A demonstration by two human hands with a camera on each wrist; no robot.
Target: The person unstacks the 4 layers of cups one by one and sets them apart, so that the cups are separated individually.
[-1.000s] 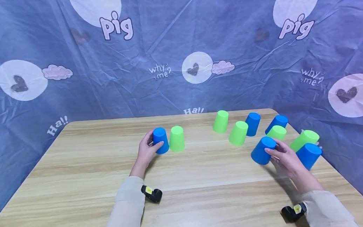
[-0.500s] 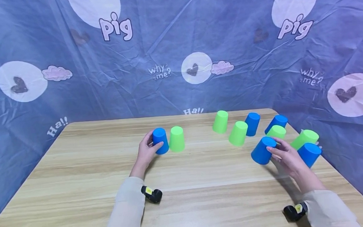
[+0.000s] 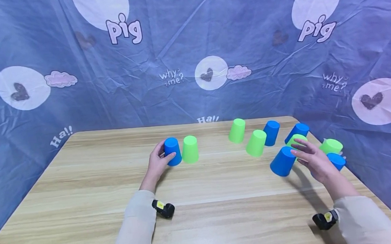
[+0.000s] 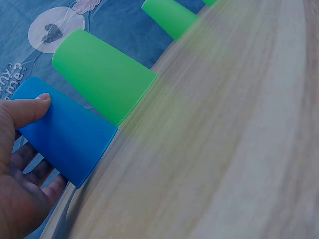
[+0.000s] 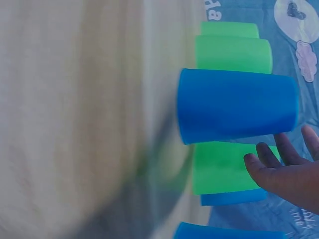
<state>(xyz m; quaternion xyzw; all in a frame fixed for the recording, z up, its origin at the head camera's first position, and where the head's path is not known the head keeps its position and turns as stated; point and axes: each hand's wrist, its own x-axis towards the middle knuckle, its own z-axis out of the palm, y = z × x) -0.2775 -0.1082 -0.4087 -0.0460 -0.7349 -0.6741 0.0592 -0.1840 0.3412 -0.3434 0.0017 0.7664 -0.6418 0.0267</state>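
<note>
My left hand (image 3: 156,165) grips an upside-down blue cup (image 3: 172,152), thumb across its front and fingers round the far side, as the left wrist view also shows. Close to its right an upside-down green cup (image 3: 190,150) stands on the table. Over on the right, my right hand (image 3: 318,165) has its fingers spread and extended beside the upper part of another upturned blue cup (image 3: 281,163). In the right wrist view the fingers reach past that blue cup (image 5: 237,105) without wrapping it; a fingertip lies at its edge, and contact is unclear.
Upturned green cups (image 3: 256,143) and blue cups (image 3: 272,133) stand toward the back right. A green cup (image 3: 332,146) and a blue cup (image 3: 337,160) lie behind the right hand, partly hidden. Wooden table (image 3: 222,218) meets a patterned blue cloth (image 3: 112,101) at the back.
My right hand has loosened from the blue cup, its fingers spreading and shifting slightly up and right. The cup stays about where it was. My left hand still holds its blue cup.
</note>
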